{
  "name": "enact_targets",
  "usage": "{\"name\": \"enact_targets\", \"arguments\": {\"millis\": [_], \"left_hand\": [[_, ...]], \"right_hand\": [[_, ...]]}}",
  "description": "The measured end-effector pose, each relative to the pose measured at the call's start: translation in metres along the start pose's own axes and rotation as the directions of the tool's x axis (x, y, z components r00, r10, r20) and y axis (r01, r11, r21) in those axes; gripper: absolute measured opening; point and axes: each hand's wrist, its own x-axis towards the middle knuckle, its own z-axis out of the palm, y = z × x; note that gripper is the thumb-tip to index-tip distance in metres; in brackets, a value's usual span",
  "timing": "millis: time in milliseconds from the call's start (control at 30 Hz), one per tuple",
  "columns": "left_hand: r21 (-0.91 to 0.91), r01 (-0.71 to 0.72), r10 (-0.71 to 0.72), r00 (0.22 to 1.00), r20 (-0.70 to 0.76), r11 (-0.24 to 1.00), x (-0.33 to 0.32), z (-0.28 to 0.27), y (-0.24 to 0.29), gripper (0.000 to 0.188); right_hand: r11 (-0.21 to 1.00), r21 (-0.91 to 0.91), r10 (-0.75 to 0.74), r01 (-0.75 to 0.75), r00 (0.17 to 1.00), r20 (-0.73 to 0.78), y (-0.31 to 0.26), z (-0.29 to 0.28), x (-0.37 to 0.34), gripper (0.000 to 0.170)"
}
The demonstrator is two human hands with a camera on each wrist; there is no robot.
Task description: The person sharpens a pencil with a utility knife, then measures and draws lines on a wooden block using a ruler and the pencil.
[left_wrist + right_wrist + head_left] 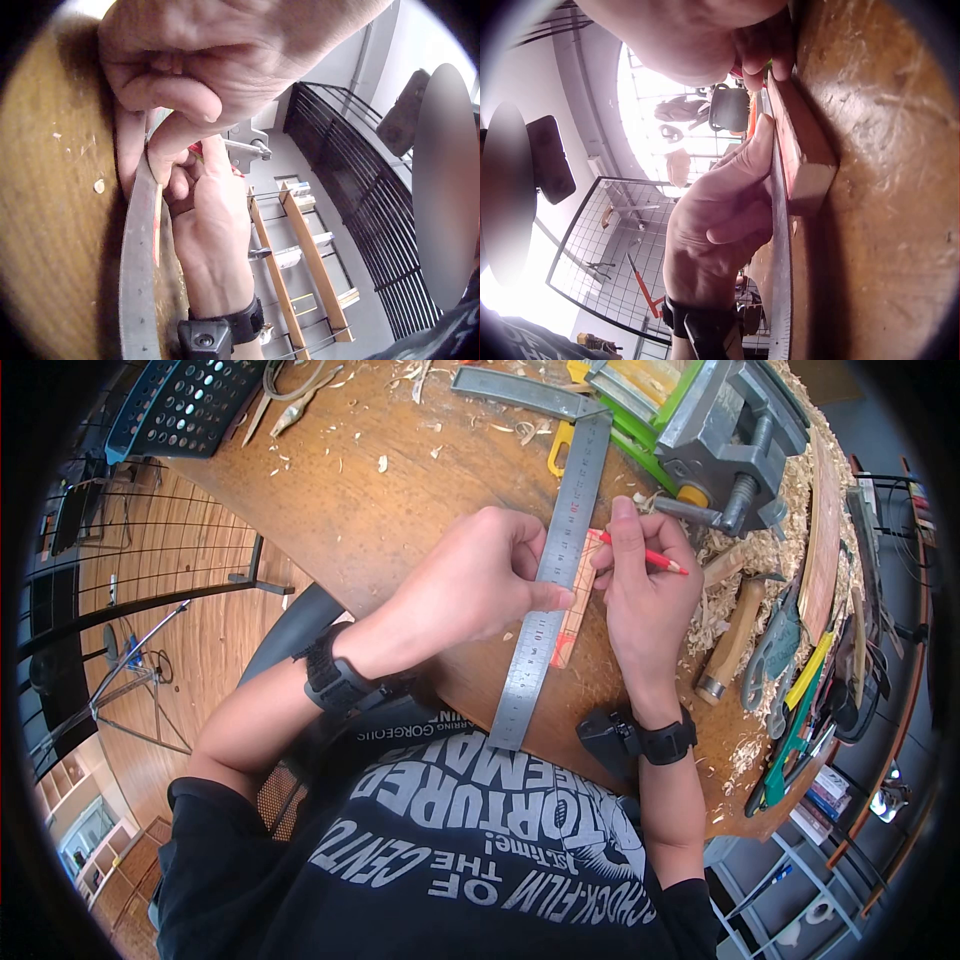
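Observation:
A long steel ruler blade [545,600], joined at its far end to a metal stock [525,395] like a try square, lies across a small wooden block [573,628]. Pencil lines mark the block's reddish top. My left hand [480,575] grips the blade, thumb pressed on its face near the block and the other fingers curled by its left edge. In my right hand [645,565] a red pencil [665,561] is held between thumb and fingers, a sharpened end pointing right. The right fingertips are at the block's far end, seen in the right wrist view beside the block [802,142].
A metal vise [735,450] stands at the back right amid wood shavings [800,530]. A wooden-handled tool [733,640] and several other tools lie along the right edge. A dark perforated basket [185,410] sits at the back left of the wooden table [350,490].

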Motion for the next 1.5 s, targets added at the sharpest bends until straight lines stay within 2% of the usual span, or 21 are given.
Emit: {"name": "enact_targets", "arguments": {"millis": [500, 800, 900, 967, 1100, 1200, 1267, 1500], "left_hand": [[-0.001, 0.003, -0.003, 1.0, 0.005, 1.0, 0.001, 0.0, -0.001, 0.021], [0.002, -0.012, 0.012, 1.0, -0.007, 1.0, -0.001, -0.001, 0.003, 0.023], [0.023, 0.061, -0.061, 0.998, -0.004, 0.998, -0.003, -0.002, 0.009, 0.02], [0.024, -0.009, 0.009, 1.0, -0.009, 1.0, 0.0, 0.0, 0.001, 0.024], [0.021, -0.006, 0.006, 1.0, -0.007, 1.0, 0.001, 0.001, 0.0, 0.024], [0.003, -0.008, 0.008, 1.0, -0.007, 1.0, 0.001, 0.001, -0.002, 0.024], [0.012, -0.028, 0.028, 1.0, -0.007, 1.0, 0.002, 0.0, -0.002, 0.024], [0.01, -0.02, 0.02, 1.0, -0.011, 1.0, 0.002, 0.001, -0.002, 0.025]], "right_hand": [[0.999, -0.048, -0.021, 0.023, 0.999, 0.05, 0.0, -0.004, -0.003, 0.037], [0.995, -0.093, 0.038, -0.028, 0.994, 0.105, -0.003, -0.008, -0.01, 0.038], [0.997, -0.062, 0.043, -0.038, 0.995, 0.086, -0.003, -0.005, -0.008, 0.038], [0.999, -0.029, 0.039, -0.037, 0.996, 0.082, -0.002, -0.004, -0.006, 0.037], [0.999, -0.034, 0.024, -0.02, 0.995, 0.096, -0.002, -0.007, -0.006, 0.038], [0.997, -0.068, 0.039, -0.031, 0.992, 0.123, -0.002, -0.009, -0.008, 0.038], [0.988, -0.155, 0.046, -0.024, 0.989, 0.139, -0.006, -0.01, -0.01, 0.039], [0.984, -0.178, 0.048, -0.013, 0.979, 0.197, -0.007, -0.012, -0.014, 0.038]]}}
